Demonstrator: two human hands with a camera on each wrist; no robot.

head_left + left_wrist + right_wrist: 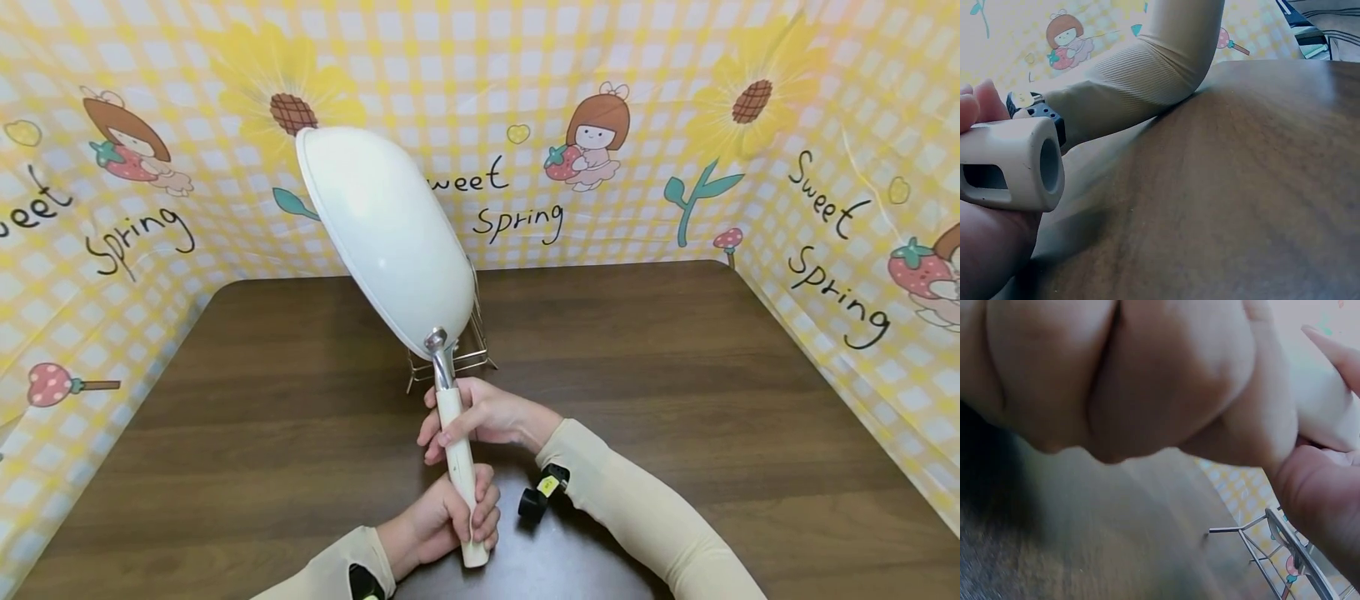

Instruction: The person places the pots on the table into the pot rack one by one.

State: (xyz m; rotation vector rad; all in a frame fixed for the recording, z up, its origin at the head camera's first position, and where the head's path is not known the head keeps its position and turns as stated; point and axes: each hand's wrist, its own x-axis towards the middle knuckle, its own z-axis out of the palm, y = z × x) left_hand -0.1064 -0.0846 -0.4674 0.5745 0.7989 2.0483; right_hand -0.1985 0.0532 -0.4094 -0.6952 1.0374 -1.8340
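A white pan (386,237) with a deep rounded body is raised over the table, its outer side toward me. Its cream handle (459,458) slants down to the right from a metal neck. Around the lower part of that handle, my left hand (438,525) is wrapped. Higher up, my right hand (487,417) holds the handle between a thumb laid across its front and fingers behind. In the left wrist view the hollow handle end (1029,165) sticks out of the left hand. Curled fingers (1172,375) fill the top of the right wrist view.
Behind the pan, a metal wire rack (472,358) stands on the brown wooden table (637,358), partly hidden by the pan. A yellow checked cloth (480,83) with cartoon prints hangs round the table's back and sides.
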